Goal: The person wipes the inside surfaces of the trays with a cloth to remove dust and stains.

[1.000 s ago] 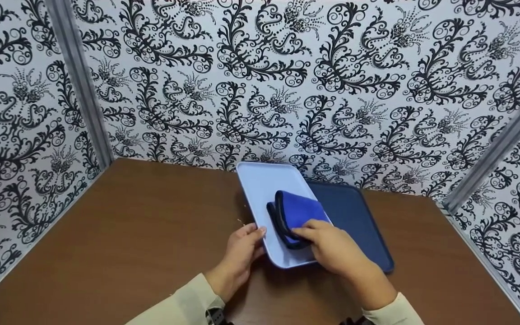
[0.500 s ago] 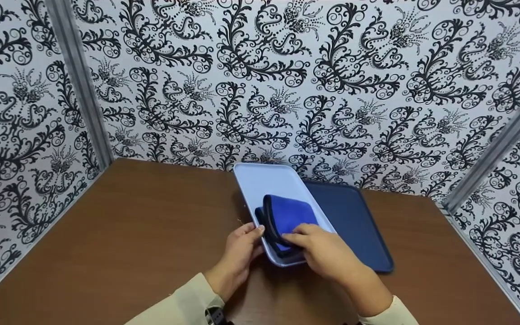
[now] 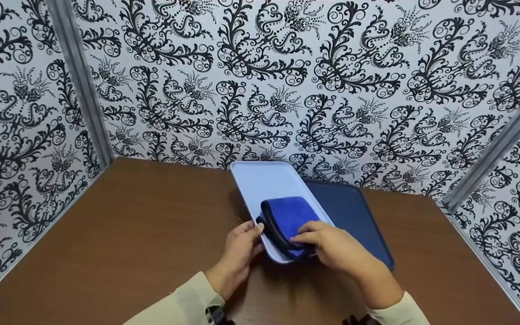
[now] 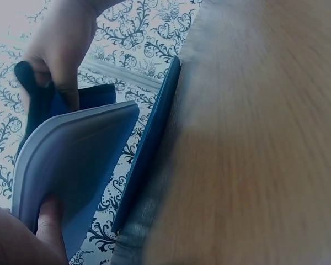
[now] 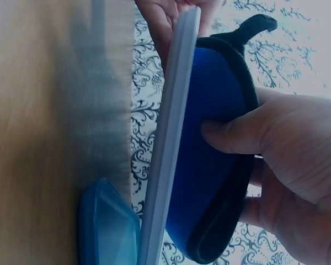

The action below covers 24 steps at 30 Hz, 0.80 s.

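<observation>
A light blue tray [image 3: 264,178] is held tilted above the table, its near edge raised. My left hand [image 3: 238,253] grips its left rim, thumb on the upper side and fingers beneath; the left wrist view shows the tray's underside [image 4: 88,160]. A folded blue cloth [image 3: 289,214] with black edging lies against the tray's upper face. My right hand [image 3: 339,248] pinches that cloth at its near right part, and in the right wrist view the thumb presses on the blue fabric [image 5: 190,160].
A dark navy tray [image 3: 355,216] lies on the brown table [image 3: 165,216], partly covered by the light tray. Patterned wall panels [image 3: 264,81] stand behind and on both sides, with grey corner posts [image 3: 81,81].
The cloth in my right hand has moved left and slightly back across the tray, then a little right. The tray's far end has shifted slightly left; my left hand keeps its grip.
</observation>
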Each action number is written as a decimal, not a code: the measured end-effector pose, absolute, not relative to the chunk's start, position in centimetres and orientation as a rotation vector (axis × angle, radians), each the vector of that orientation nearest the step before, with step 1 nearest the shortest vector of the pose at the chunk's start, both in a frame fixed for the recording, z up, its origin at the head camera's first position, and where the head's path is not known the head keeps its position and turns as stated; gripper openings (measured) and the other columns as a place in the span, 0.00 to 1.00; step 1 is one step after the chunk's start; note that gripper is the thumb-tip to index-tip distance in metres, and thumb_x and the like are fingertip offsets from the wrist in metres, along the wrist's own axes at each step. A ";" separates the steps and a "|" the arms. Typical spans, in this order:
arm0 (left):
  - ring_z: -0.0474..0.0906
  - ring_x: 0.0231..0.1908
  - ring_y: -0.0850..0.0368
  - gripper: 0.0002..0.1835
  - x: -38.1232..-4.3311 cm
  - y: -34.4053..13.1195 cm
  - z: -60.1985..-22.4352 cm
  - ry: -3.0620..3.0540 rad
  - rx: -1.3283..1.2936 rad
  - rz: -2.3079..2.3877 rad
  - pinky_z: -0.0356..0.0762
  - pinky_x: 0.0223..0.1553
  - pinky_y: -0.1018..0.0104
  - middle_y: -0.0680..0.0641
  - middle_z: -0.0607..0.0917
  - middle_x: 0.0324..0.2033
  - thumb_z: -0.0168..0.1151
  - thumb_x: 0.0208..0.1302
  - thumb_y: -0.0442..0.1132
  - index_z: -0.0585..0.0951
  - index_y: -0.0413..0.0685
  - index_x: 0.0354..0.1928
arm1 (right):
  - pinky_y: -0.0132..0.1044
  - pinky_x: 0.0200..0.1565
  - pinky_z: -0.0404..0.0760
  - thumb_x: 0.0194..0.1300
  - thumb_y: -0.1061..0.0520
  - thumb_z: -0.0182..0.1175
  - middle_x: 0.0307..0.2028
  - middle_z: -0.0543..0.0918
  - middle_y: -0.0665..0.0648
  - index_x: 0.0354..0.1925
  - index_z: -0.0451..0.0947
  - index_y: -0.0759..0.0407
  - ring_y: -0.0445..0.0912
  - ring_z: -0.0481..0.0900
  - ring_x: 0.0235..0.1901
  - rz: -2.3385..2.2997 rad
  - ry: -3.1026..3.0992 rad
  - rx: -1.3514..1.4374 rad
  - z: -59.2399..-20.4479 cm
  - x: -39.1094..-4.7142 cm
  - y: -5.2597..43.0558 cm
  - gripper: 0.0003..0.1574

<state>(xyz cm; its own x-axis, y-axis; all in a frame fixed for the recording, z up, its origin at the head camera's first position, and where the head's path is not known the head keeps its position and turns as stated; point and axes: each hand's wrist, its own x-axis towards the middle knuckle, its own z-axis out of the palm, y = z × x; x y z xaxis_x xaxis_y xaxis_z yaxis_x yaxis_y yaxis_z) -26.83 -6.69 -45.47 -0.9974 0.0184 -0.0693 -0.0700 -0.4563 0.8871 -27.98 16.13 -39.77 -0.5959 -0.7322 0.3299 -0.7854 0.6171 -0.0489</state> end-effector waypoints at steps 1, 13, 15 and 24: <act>0.85 0.40 0.60 0.19 -26.8 -6.7 -45.4 1.606 -0.082 2.639 0.84 0.47 0.65 0.48 0.87 0.43 0.57 0.75 0.37 0.77 0.28 0.59 | 0.44 0.48 0.87 0.60 0.74 0.61 0.47 0.86 0.50 0.51 0.89 0.42 0.48 0.87 0.46 0.281 -2.569 1.237 -39.8 -28.1 16.3 0.32; 0.84 0.40 0.61 0.20 -27.0 -6.8 -45.2 1.595 -0.082 2.655 0.84 0.45 0.67 0.47 0.87 0.43 0.55 0.75 0.35 0.75 0.25 0.60 | 0.49 0.55 0.84 0.56 0.77 0.55 0.50 0.86 0.52 0.52 0.89 0.46 0.50 0.85 0.51 0.348 -2.636 1.160 -40.3 -29.5 18.3 0.36; 0.84 0.41 0.61 0.20 -27.0 -6.9 -45.2 1.594 -0.073 2.655 0.84 0.45 0.67 0.47 0.87 0.44 0.55 0.76 0.35 0.74 0.25 0.61 | 0.50 0.56 0.84 0.56 0.78 0.54 0.50 0.86 0.52 0.52 0.89 0.46 0.50 0.85 0.52 0.344 -2.649 1.142 -40.4 -29.6 18.4 0.37; 0.84 0.42 0.60 0.21 -27.0 -6.9 -45.2 1.607 -0.101 2.659 0.84 0.47 0.66 0.45 0.86 0.47 0.55 0.77 0.37 0.74 0.26 0.62 | 0.49 0.57 0.84 0.57 0.77 0.55 0.50 0.86 0.51 0.53 0.89 0.46 0.50 0.85 0.52 0.338 -2.659 1.087 -40.4 -29.6 18.7 0.36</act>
<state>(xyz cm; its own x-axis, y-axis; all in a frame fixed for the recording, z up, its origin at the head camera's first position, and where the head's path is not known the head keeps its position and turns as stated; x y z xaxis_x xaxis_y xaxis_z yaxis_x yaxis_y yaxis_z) -26.99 -6.93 -45.16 -0.9974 -0.0053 -0.0725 -0.0617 -0.4653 0.8830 -29.57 18.73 -40.43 -0.6911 -0.6515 0.3128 -0.7091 0.6951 -0.1188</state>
